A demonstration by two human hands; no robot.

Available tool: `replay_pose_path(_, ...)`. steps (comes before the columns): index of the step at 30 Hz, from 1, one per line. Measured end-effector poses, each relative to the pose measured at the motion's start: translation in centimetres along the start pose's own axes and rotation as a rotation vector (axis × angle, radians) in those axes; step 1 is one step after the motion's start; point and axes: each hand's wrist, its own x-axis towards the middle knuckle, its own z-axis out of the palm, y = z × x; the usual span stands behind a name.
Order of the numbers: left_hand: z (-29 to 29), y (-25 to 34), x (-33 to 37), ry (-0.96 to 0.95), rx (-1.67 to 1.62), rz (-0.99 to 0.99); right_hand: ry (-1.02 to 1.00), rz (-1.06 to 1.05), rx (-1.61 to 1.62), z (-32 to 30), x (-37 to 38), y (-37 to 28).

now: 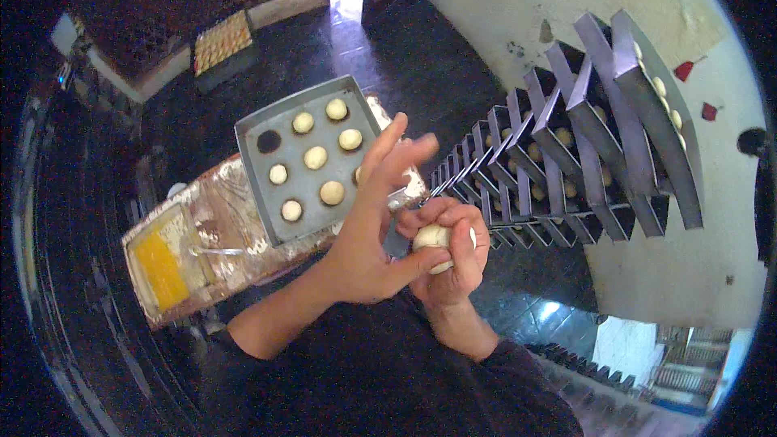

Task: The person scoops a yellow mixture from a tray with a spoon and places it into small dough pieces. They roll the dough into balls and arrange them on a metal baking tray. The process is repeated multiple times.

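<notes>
Watching remotely through the head camera, I see the right hand point(467, 269) curled round a pale, rounded dough ball point(431, 236) in front of the body. The left hand point(364, 231) is open, fingers stretched upward, its thumb laid against the dough. Beyond sits a square grey metal tray point(257, 166) bearing cream-coloured dough rounds point(315, 158) and one dark circular patch point(269, 142); it rests on a worn, whitish-streaked wooden table point(225, 194), its far side overhanging. To the right rise stacked grey metal trays point(639, 146). I judge that a slack right grip could drop the ball, a low sweep of the left fingers could squash a nearby round, and weight on the overhang could tip the tray.
</notes>
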Motion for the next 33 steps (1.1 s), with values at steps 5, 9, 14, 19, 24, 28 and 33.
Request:
replay_pose_path(5, 1.7, -5.8, -0.2, -0.234, -0.236, -0.405, -0.032, 0.262, 0.190, -5.2, 1.9, -0.4)
replay_pose_path(9, 2.4, -8.9, -0.9, -0.193, -0.343, -0.574, -0.004, 0.463, 0.236, -7.9, 3.2, 0.5)
replay_pose_path(14, 0.9, -13.9, -1.7, -0.020, -0.538, -0.733, 0.040, 0.627, 0.223, -9.7, 5.3, 4.8)
replay_pose_path(19, -3.6, -19.5, -4.5, 0.159, -0.464, -0.515, 0.165, 0.856, 0.156, -11.0, 6.7, 11.9)
replay_pose_path(24, -8.8, -23.5, -6.4, 0.444, -0.924, -0.766, 0.110, 0.967, 0.049, -11.6, 7.1, 20.9)
replay_pose_path(28, -12.4, -27.0, -8.3, 0.674, -0.836, -0.792, 0.050, 1.053, -0.008, -10.2, 8.4, 27.5)
replay_pose_path(33, -17.9, -28.9, -10.4, 0.953, -0.266, -0.804, -0.043, 1.064, -0.540, -8.4, 11.5, 38.2)
